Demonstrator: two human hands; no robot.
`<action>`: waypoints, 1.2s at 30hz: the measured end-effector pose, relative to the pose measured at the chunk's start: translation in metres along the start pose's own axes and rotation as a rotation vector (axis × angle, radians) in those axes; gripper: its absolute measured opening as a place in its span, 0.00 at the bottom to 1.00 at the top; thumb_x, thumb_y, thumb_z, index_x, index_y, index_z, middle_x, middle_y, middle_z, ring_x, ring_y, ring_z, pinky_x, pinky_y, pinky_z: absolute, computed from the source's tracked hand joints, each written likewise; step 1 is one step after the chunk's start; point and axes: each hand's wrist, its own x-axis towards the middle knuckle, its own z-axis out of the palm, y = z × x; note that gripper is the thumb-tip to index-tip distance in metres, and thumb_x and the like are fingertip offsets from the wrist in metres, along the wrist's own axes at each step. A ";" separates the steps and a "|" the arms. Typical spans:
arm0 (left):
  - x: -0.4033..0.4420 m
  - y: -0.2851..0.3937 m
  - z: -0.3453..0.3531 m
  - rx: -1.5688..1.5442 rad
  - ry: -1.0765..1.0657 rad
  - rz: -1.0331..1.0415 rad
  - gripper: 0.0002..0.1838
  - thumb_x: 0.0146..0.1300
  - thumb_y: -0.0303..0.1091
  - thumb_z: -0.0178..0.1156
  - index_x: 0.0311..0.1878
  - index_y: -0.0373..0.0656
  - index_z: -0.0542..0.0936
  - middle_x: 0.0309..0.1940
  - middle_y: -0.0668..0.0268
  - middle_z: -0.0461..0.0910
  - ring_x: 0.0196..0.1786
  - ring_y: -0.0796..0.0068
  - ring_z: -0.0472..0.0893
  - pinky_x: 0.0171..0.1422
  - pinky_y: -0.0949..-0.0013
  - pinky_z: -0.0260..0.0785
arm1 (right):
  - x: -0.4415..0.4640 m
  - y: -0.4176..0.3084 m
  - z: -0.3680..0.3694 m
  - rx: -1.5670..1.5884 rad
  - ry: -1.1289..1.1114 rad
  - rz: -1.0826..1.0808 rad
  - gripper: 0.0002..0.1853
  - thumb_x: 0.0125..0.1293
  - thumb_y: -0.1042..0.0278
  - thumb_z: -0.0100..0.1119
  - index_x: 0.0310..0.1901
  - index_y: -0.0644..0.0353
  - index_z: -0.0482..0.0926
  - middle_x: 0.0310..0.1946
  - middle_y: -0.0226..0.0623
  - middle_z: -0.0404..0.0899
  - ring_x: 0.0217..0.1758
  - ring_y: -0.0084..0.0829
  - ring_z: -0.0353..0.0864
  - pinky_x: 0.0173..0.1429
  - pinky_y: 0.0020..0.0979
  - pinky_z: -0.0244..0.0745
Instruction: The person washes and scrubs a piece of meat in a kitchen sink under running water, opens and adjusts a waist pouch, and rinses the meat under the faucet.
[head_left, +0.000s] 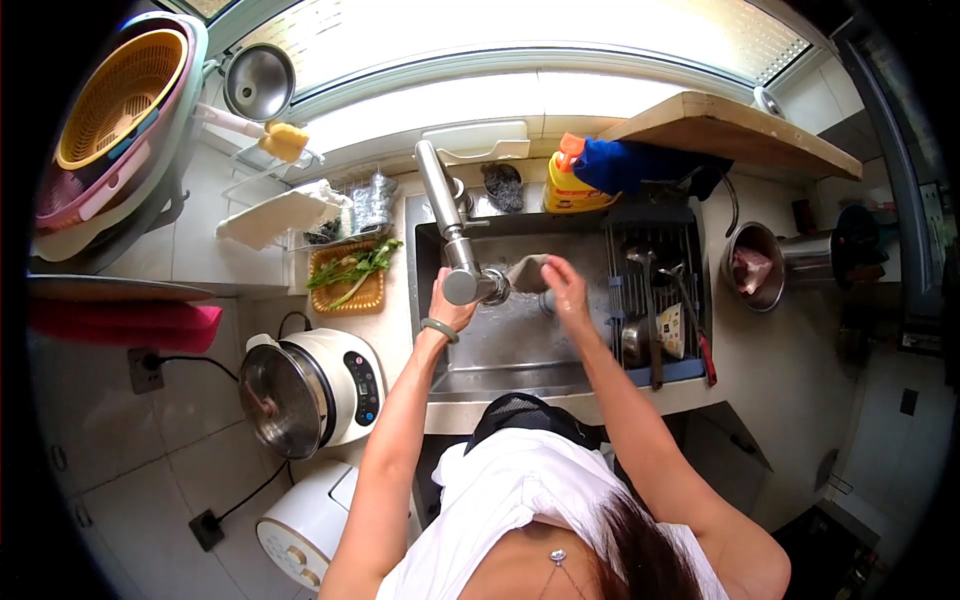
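Observation:
Over the metal sink [500,375], my right hand [568,292] pinches the edge of a small grey-brown cloth [527,272]. That cloth lies against the right side of the faucet head, under which part of it may be hidden. My left hand [452,308], with a green bangle at the wrist, is at the left of the silver faucet [440,190]. The faucet head covers most of its fingers, so their grip does not show. Water drops wet the sink floor.
A rack with ladles [650,300] fills the sink's right side. A yellow bottle [578,190] and a scrubber [502,187] stand behind. Greens lie in a basket [345,280], left, near a white cooker [340,385]. A pot [755,268] holds meat.

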 end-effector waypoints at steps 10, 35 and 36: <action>-0.033 0.088 0.078 -0.217 0.177 0.156 0.12 0.56 0.36 0.48 0.39 0.38 0.72 0.35 0.53 0.70 0.44 0.53 0.70 0.49 0.56 0.61 | 0.001 0.065 0.033 0.740 -0.005 1.048 0.25 0.64 0.46 0.45 0.55 0.56 0.67 0.50 0.39 0.71 0.48 0.35 0.72 0.49 0.41 0.71; -0.014 -0.027 0.046 -0.382 -0.236 -0.349 0.13 0.60 0.43 0.56 0.37 0.42 0.76 0.24 0.70 0.73 0.25 0.80 0.70 0.28 0.72 0.63 | -0.021 0.017 0.027 0.605 -0.322 0.418 0.38 0.45 0.89 0.51 0.63 0.57 0.61 0.49 0.35 0.72 0.48 0.25 0.73 0.52 0.25 0.68; -0.013 -0.030 0.048 -0.231 -0.252 -0.327 0.13 0.59 0.43 0.57 0.37 0.41 0.76 0.24 0.68 0.74 0.26 0.78 0.71 0.29 0.70 0.64 | -0.019 0.017 0.027 0.544 -0.310 0.399 0.37 0.44 0.88 0.53 0.62 0.57 0.63 0.47 0.33 0.73 0.47 0.23 0.73 0.51 0.24 0.69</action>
